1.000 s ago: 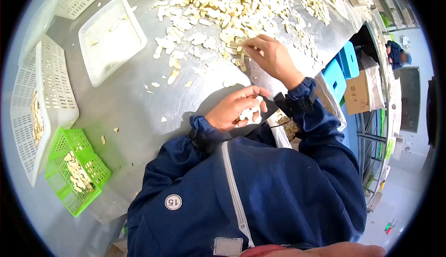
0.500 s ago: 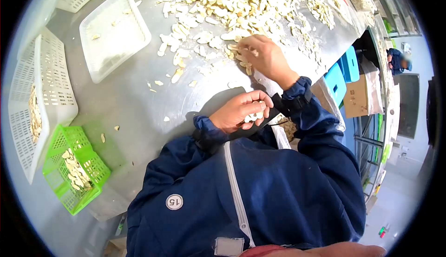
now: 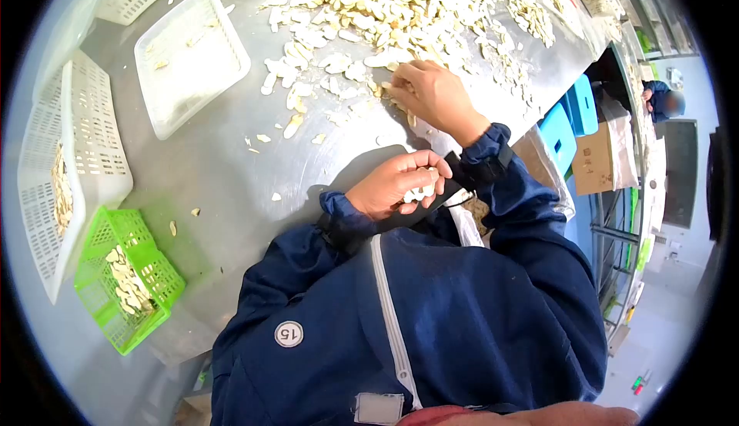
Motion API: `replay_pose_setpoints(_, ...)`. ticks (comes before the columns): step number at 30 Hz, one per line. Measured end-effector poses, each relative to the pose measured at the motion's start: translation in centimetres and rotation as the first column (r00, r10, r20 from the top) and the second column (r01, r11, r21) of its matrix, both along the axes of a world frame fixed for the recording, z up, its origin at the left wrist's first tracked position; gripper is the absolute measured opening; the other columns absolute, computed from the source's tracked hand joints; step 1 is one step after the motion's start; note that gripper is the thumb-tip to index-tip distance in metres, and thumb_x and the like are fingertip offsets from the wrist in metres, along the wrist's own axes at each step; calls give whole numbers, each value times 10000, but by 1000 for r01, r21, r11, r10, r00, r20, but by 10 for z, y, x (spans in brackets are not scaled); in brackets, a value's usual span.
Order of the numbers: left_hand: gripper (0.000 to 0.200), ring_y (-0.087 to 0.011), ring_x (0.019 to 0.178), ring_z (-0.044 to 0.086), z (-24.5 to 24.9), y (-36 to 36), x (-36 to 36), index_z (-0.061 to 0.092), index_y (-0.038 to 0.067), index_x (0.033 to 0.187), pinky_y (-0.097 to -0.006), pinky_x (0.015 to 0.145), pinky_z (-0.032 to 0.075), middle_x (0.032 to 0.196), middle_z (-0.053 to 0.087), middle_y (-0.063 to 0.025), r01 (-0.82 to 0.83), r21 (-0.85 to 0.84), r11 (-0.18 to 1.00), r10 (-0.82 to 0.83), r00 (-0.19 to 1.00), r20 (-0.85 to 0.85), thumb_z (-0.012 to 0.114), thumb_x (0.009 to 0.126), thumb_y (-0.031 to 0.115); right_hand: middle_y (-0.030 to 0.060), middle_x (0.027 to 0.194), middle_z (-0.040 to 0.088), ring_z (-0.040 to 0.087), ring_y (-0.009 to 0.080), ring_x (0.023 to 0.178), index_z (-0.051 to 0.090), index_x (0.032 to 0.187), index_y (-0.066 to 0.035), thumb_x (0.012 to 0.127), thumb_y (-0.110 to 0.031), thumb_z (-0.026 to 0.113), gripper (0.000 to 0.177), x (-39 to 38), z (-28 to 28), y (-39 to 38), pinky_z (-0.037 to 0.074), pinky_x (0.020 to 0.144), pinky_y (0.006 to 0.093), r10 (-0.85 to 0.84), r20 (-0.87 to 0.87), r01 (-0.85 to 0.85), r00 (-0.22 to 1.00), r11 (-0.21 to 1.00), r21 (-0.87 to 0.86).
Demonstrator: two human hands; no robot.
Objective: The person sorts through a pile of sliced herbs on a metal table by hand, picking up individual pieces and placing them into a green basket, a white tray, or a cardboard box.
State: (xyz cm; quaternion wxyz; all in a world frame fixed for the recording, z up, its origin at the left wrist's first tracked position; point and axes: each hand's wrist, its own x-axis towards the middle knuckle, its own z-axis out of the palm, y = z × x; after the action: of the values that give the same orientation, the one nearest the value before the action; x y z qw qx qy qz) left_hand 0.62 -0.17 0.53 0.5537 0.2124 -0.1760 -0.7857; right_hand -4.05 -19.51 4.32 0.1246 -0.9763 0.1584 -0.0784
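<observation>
My left hand (image 3: 396, 185) is curled closed around several pale dried slices (image 3: 419, 193), held low in front of my jacket. Farther out, my right hand (image 3: 439, 101) reaches down to the table at the near edge of a large heap of the same slices (image 3: 400, 6). Its fingers are bent and drawn together, with the tips against the slices; what they pinch, if anything, is hidden. Loose slices (image 3: 295, 126) and crumbs lie scattered on the metal table to the left of this hand.
A white tray (image 3: 163, 122) holding a few bits stands at the left on the metal table (image 3: 231, 187). Beyond it are a white basket (image 3: 100, 130) and a green basket (image 3: 146, 326), both containing slices. Blue bins (image 3: 556, 140) and a cardboard box (image 3: 596, 164) stand right; another person (image 3: 657, 99) is far off.
The fingers of my right hand have drawn together and moved slightly left over the slices at the heap's edge. My left hand has stayed almost still, holding its slices.
</observation>
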Motion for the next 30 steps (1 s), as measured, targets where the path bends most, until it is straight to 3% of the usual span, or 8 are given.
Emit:
replay_pose_setpoints(2, 163, -96, 730, 597, 1, -1, 1, 588, 33, 1196, -181, 464, 404, 960, 636, -70, 2, -6, 1000, -2, 1000, 0, 545, 1078, 137, 100, 942, 740, 703, 311, 844, 739, 1068, -97, 955, -278, 727, 214, -9, 11, 0, 565, 758, 404, -19, -70, 33, 997, 979, 202)
replay_pose_setpoints(5, 164, -96, 738, 603, 0, 0, 0, 590, 33, 1200, -181, 464, 400, 964, 636, -66, -1, -1, 1000, 1, 1000, -1, 546, 1073, 128, 107, 917, 756, 714, 301, 804, 743, 1083, -103, 966, -271, 710, 207, -8, 15, -10, 565, 734, 392, 3, -101, 29, 995, 948, 317)
replay_pose_setpoints(10, 184, -96, 745, 607, 1, -1, 1, 592, 29, 1213, -186, 465, 395, 964, 635, -60, 4, 9, 1000, -4, 1000, 29, 553, 1057, 118, 111, 1017, 699, 693, 330, 964, 752, 1121, -128, 969, -284, 669, 233, 26, -2, -21, 563, 846, 459, -32, 82, 41, 996, 993, -108)
replay_pose_setpoints(19, 220, -75, 784, 598, -1, 0, 2, 612, 49, 1239, -195, 473, 372, 973, 630, -19, 10, -70, 997, 1, 988, 153, 529, 1067, 159, 99, 871, 744, 723, 338, 863, 697, 1026, -106, 922, -229, 706, 161, 38, 8, -20, 565, 759, 451, 0, -72, -1, 997, 1000, -23)
replay_pose_setpoints(24, 261, -87, 727, 614, 1, -1, 3, 648, 40, 1216, -230, 489, 399, 967, 642, -11, 1, -107, 994, 27, 965, 261, 543, 1019, 174, 98, 840, 755, 741, 297, 772, 734, 1128, -103, 964, -248, 687, 224, 74, 33, -21, 565, 701, 393, 122, -242, -145, 963, 986, -78)
replay_pose_setpoints(27, 255, -85, 725, 616, 10, 0, 8, 658, 42, 1206, -229, 488, 408, 955, 644, -14, 18, -94, 995, 13, 947, 321, 556, 1010, 169, 133, 951, 766, 754, 235, 850, 722, 1209, -68, 986, -292, 706, 316, 125, 67, 11, 574, 743, 363, 217, -250, -186, 943, 972, 143)
replay_pose_setpoints(29, 214, -60, 706, 583, 0, -1, -1, 644, 53, 1192, -211, 484, 399, 916, 637, -16, 43, -83, 996, -20, 966, 257, 544, 1073, 200, 171, 1111, 755, 747, 213, 962, 663, 1355, -48, 997, -318, 721, 452, 151, 53, 21, 584, 829, 334, 202, 267, -304, 942, 850, 431)
replay_pose_setpoints(30, 210, -58, 701, 580, 3, 0, 1, 643, 54, 1188, -208, 486, 399, 915, 634, -15, 66, -89, 994, -40, 963, 266, 545, 1072, 198, 188, 1258, 729, 740, 272, 1054, 597, 1468, -102, 1011, -308, 706, 513, 161, 57, 26, 579, 942, 356, 222, 262, -317, 939, 854, 412)
